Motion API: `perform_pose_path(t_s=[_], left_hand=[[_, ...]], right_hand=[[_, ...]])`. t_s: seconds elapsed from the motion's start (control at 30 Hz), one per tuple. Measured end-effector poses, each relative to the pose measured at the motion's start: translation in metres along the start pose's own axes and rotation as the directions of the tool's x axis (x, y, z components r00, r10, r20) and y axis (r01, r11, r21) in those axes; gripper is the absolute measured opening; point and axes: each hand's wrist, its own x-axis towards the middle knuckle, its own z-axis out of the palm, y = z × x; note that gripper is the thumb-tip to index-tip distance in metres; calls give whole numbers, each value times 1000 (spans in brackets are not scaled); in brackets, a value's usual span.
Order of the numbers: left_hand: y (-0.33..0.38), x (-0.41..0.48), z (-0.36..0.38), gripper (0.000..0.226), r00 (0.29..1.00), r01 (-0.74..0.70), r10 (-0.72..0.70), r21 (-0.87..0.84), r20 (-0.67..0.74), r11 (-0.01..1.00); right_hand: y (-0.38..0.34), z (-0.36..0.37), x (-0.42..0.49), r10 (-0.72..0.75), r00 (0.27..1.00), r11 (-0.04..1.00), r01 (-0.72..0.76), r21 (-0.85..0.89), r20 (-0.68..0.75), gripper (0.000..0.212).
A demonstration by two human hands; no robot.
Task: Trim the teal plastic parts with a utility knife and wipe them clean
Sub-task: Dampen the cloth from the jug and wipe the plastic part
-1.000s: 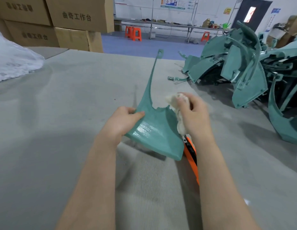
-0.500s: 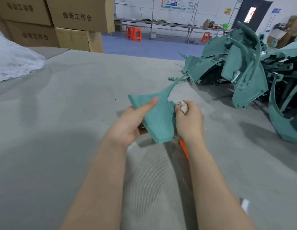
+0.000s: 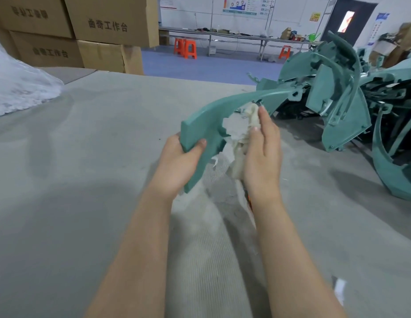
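Observation:
My left hand point(image 3: 177, 164) grips the wide end of a teal plastic part point(image 3: 209, 115), thumb on its face, and holds it above the grey table point(image 3: 73, 157). The part's long thin arm sweeps up and to the right. My right hand point(image 3: 262, 152) holds a white rag point(image 3: 241, 138) against the part's inner side, fingers fairly straight over the cloth. Just below my right wrist, a sliver of the orange utility knife point(image 3: 249, 201) shows on the table; the rest is hidden by my arm.
A heap of teal plastic parts point(image 3: 346, 95) fills the table's right side. A clear plastic bag point(image 3: 18, 88) lies at the far left. Cardboard boxes point(image 3: 85, 31) are stacked behind the table. Orange stools point(image 3: 186, 48) stand on the blue floor beyond.
My left hand has turned the part, so its thin arm swung from upright to pointing right. The right hand shifted with the rag, which now hangs out more loosely along the inner side.

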Motion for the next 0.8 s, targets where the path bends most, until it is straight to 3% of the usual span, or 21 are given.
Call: perform_pose_path(t_s=[0.13,0.23,0.3,0.4,0.57,0.7,0.8], left_hand=[[2,-2,1,23,972,-232,212,270,104,935],[3,-6,1,42,970,-216,166,316,178,924],[2,-7,0,37,971,-186,126,317,201,930],[2,-8,1,9,960,-198,125,296,249,934],[5,-8,-3,15,957,-155,56,339,284,928],[8,-5,-17,12,969,-148,60,371,238,917],[11,-4,-23,11,983,-136,87,324,161,936]], right_hand=[[-8,8,-10,-166,985,985,168,-31,56,43],[-14,15,-19,-236,951,967,250,-44,202,37],[-12,19,-18,-229,943,956,265,-127,243,35],[0,12,-4,-152,982,940,179,-289,115,33],[36,-11,15,138,986,831,-165,-532,-90,36],[50,-26,23,246,950,767,-312,-561,-191,37],[51,-34,29,180,936,848,-303,-435,-302,36]])
